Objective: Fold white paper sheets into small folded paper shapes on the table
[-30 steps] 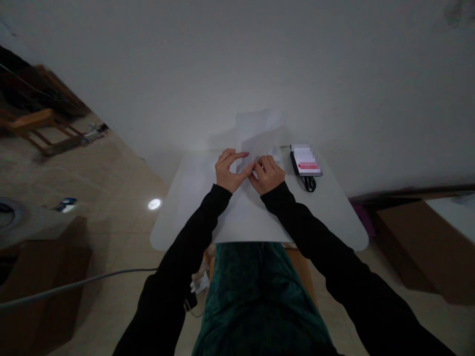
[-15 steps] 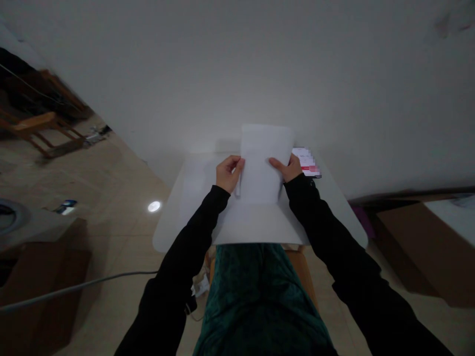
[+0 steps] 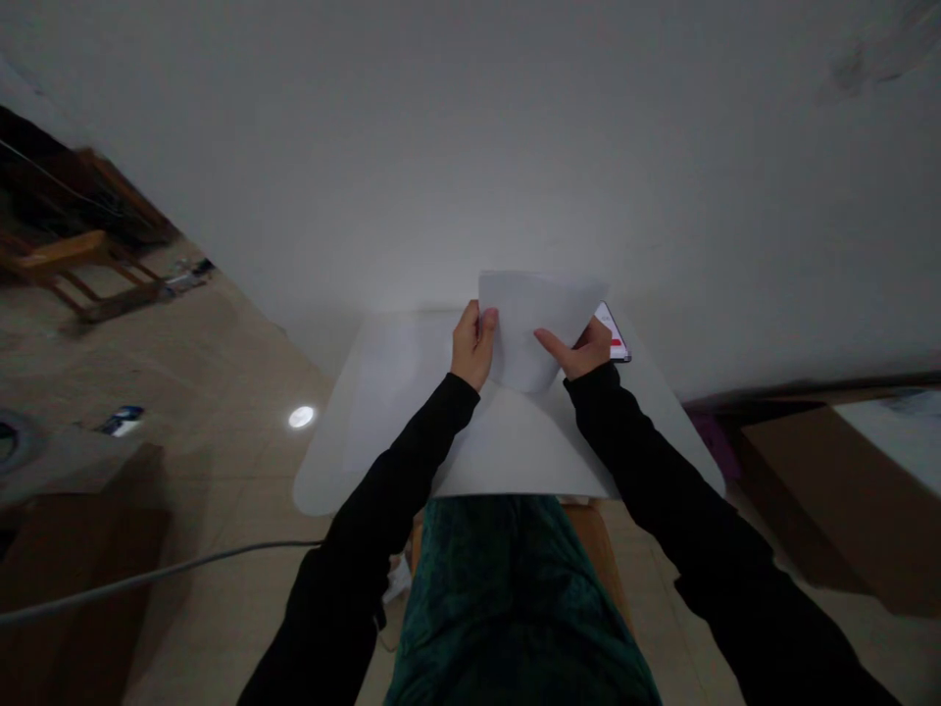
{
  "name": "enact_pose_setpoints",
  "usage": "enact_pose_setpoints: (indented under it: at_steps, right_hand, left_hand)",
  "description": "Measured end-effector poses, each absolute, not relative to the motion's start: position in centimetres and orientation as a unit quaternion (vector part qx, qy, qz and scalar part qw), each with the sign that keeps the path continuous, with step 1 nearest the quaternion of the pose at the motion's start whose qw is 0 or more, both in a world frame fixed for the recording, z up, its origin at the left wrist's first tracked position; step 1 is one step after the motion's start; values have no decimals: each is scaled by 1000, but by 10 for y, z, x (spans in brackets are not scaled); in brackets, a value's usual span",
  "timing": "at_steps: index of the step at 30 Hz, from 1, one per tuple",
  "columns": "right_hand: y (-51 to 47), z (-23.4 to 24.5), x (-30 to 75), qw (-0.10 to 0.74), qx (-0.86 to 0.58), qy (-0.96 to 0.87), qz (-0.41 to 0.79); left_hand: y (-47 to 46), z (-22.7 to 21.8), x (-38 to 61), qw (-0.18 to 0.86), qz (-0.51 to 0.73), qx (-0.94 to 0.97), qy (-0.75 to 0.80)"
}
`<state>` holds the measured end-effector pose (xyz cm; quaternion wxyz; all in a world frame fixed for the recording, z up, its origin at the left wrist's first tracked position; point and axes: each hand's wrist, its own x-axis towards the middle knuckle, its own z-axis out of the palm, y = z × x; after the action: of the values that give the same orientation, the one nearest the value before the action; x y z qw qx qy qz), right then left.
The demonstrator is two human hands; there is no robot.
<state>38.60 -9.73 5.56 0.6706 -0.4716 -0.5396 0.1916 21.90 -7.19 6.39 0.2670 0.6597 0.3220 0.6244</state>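
A white sheet of paper point(image 3: 533, 319) is held up above the white table point(image 3: 382, 392), curving downward at its near end. My left hand point(image 3: 474, 343) pinches the sheet's left edge with closed fingers. My right hand point(image 3: 580, 350) grips its right side, thumb lying across the front of the paper. Both arms wear black sleeves. A phone point(image 3: 614, 338) with a white and red screen lies on the table just behind my right hand, partly hidden by the sheet.
The table stands against a white wall. A brown cardboard box point(image 3: 816, 490) sits on the floor to the right, a dark box point(image 3: 74, 549) to the left. A grey cable point(image 3: 147, 574) runs across the tiled floor. Wooden furniture point(image 3: 66, 255) stands far left.
The sheet went from being worked at the table to lifted flat between both hands, and now its near end curls under. My left hand has moved right along the sheet's edge.
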Motion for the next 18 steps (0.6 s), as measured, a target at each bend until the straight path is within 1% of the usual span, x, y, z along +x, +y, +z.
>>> enact_pose_setpoints:
  at_steps: [3,5,8,11,14,18]
  right_hand:
    - [-99,56,388,654,-512,-522,197]
    - [-101,59,388,657,-526,-504,195]
    - [-103,62,384,665,-535,-482,198]
    - [-103,61,381,651,-552,-473,220]
    - [-103,55,378,646,-554,-471,233]
    - [-101,47,375,648,-542,-480,238]
  left_hand:
    - [-77,65,225,284,613,673,303]
    - [-79,67,229,282,614,673,300]
    - [-78,69,232,275,617,667,315]
    - [-74,68,230,275,603,665,344]
    - [-72,64,228,271,602,661,356]
    - [-73,58,229,287,622,649,332]
